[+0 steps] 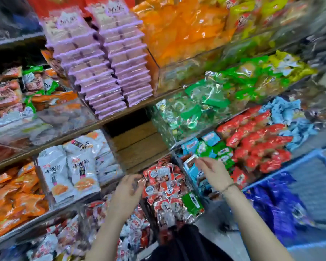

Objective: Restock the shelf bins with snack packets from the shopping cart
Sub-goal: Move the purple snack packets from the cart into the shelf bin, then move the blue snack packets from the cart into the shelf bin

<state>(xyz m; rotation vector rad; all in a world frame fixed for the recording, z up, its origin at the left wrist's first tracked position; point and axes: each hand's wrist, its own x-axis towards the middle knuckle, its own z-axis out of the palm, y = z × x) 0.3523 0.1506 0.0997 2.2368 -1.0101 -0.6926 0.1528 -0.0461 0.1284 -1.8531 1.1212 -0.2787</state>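
A heap of small red-and-white snack packets (164, 187) fills a clear bin at the lower middle of the shelf, and a green packet (192, 202) lies on its near right side. My left hand (128, 193) is at the heap's left edge, its fingers curled round the clear wrapping there. Over the neighbouring bin of blue and green packets (211, 147), my right hand (213, 172) hovers with fingers spread and loose. Its fingertips are close to a small white-and-brown packet (190, 161), holding nothing that I can see.
The blue shopping cart (309, 157) stands at the right with dark blue packets (277, 204) inside. Shelf bins around hold purple trays (102, 72), orange bags (186, 29), green packets (205, 102), red packets (258, 140) and white bags (72, 166). A bare wooden gap (137, 142) sits mid-shelf.
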